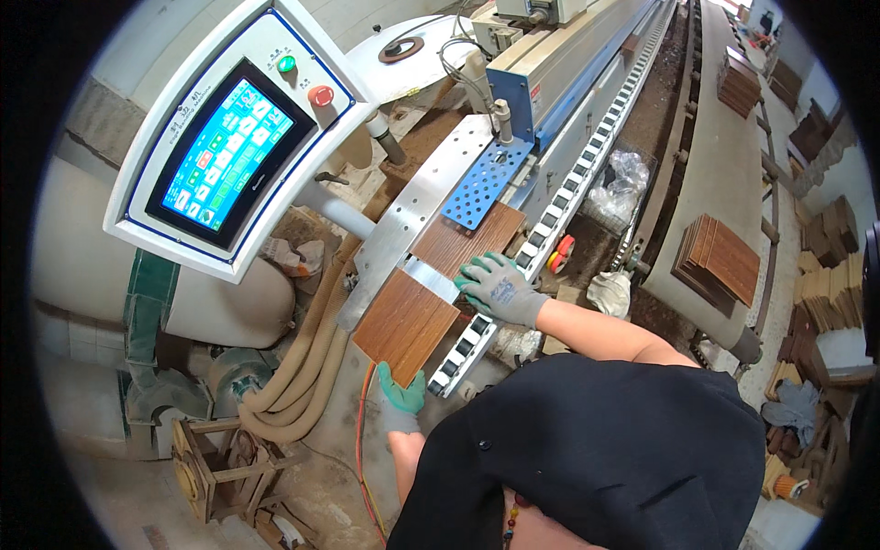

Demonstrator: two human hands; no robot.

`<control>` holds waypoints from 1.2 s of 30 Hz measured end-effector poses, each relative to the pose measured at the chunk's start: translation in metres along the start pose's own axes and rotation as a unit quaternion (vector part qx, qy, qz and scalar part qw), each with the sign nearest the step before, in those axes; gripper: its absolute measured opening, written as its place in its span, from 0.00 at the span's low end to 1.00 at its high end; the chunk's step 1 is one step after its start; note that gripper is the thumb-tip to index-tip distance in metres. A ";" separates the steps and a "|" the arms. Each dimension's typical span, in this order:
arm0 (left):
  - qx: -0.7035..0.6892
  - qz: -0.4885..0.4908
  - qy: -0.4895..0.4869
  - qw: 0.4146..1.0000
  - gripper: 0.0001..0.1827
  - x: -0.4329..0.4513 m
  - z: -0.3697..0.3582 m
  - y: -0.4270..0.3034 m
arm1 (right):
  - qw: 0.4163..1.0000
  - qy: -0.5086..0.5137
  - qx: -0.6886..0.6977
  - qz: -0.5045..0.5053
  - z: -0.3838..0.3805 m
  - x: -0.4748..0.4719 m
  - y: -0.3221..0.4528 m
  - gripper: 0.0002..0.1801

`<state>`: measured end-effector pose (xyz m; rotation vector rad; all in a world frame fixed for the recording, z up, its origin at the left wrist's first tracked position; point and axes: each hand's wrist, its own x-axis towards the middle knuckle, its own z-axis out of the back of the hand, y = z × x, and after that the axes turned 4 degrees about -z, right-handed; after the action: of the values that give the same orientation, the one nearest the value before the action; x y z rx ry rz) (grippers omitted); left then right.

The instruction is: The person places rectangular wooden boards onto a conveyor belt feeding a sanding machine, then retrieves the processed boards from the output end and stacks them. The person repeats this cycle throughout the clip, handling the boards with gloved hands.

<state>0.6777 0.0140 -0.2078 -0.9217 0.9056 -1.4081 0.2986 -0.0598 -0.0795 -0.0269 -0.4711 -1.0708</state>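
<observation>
My left hand [401,399], in a grey and green coated work glove, grips the near end of a brown wood-grain panel [407,326]. That panel lies at the infeed end of an edge banding machine, beside its metal fence plate [385,275]. A second wood-grain panel [474,237] sits farther in, partly beneath a blue perforated plate [481,189]. Between the two panels shows a strip of bare metal bed [431,278]. My right hand [505,292], gloved alike, rests flat with fingers spread at the second panel's near corner, beside the roller track [550,220].
A control panel with a lit touchscreen [230,155] overhangs the left side. Ribbed hoses [309,385] and an orange hose [361,419] run below. On the right, a conveyor belt [701,172] carries panel stacks [718,261]. A wire basket [619,182] holds clear plastic.
</observation>
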 end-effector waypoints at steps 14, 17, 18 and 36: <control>0.186 -0.196 -0.032 0.962 0.21 -0.004 -0.006 -0.057 | 0.999 0.009 -0.030 -0.024 0.005 0.003 -0.027 0.22; 0.082 -0.111 -0.024 0.990 0.19 -0.003 -0.007 -0.037 | 0.998 0.024 -0.040 -0.033 0.010 0.004 -0.046 0.20; 0.057 -0.083 -0.022 0.995 0.18 -0.004 -0.007 -0.030 | 0.999 0.012 -0.037 -0.027 0.012 0.004 -0.054 0.20; -0.001 -0.081 0.005 0.997 0.20 -0.003 -0.009 -0.062 | 0.965 0.034 -0.144 -0.218 0.052 0.038 -0.101 0.14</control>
<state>0.6457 0.0188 -0.1541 -1.0086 0.8547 -1.5521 0.2094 -0.1285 -0.0386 -0.1493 -0.2592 -1.5638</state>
